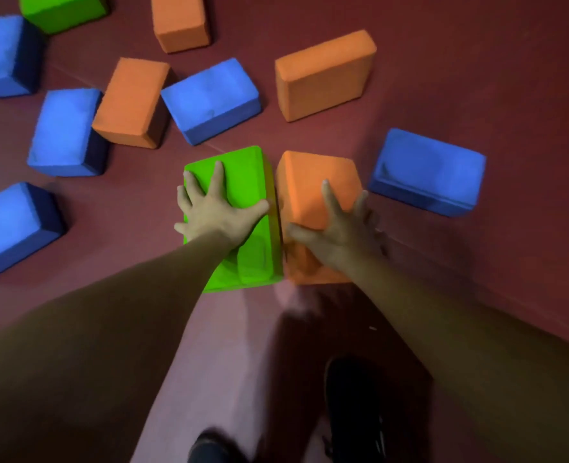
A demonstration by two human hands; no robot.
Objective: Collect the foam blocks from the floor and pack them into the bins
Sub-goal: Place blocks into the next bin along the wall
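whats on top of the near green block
The left hand lies on the near green block, fingers spread and straight. Nothing else shows on its top; the patch under the palm and forearm is covered.

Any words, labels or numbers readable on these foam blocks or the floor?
None readable. The green block under the left hand, the orange block under the right hand, the other blocks and the red floor show plain colour, no print.

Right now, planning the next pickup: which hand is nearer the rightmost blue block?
Right: right hand on the orange block beside the blue block; left hand on the green block, farther.
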